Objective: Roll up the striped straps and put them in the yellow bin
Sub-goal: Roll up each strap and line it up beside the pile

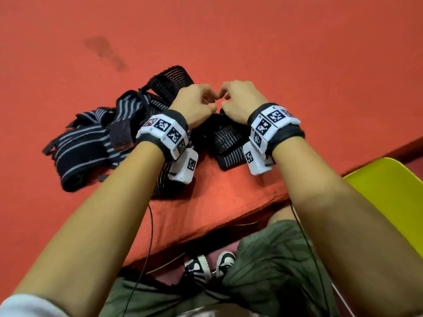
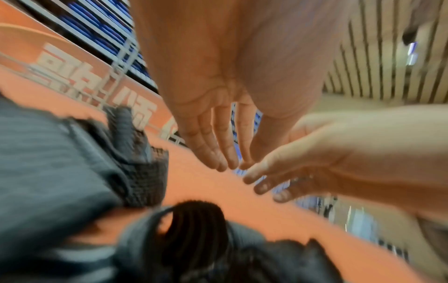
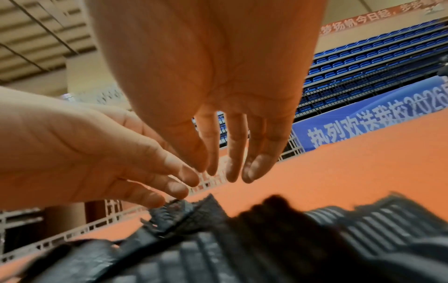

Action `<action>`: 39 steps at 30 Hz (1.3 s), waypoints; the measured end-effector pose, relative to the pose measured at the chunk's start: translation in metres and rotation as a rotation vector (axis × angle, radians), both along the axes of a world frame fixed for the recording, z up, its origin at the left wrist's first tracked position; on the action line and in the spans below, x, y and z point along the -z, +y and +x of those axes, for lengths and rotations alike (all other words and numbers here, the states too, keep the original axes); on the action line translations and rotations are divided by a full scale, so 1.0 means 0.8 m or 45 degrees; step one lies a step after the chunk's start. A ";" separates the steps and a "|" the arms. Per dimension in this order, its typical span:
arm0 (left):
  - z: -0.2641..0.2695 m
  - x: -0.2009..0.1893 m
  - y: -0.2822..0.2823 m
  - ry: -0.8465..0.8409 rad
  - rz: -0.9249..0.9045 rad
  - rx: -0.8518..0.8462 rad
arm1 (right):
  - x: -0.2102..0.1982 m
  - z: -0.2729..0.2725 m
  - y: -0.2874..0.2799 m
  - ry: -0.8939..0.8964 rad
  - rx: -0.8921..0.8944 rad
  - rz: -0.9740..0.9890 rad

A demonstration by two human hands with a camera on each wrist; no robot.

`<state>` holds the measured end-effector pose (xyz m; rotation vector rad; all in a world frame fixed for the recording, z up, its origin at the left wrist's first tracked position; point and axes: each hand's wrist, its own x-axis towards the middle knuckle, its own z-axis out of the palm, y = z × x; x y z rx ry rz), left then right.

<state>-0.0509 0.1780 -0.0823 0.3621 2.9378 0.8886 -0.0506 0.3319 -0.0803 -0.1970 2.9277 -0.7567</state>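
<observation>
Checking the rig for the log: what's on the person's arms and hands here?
Both forearms are bare. Each wrist carries a dark fabric band with white boxy modules bearing black-and-white square fiducial markers: left wrist unit, right wrist unit. A thin black cable hangs from the left unit, another runs below the right. A white sleeve edge shows at the left upper arm. No gloves.

Red table [image 1: 274,53], matte top: I log one loose heap of striped straps [image 1: 96,143] lying on it, spread from under my left hand [image 1: 194,106] outward to that hand's left. One more striped strap [image 1: 226,145] lies flat beneath my right hand [image 1: 240,99].
</observation>
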 end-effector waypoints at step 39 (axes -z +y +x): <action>0.158 0.031 -0.197 0.166 0.237 -0.422 | 0.058 0.085 -0.201 -0.116 -0.011 -0.135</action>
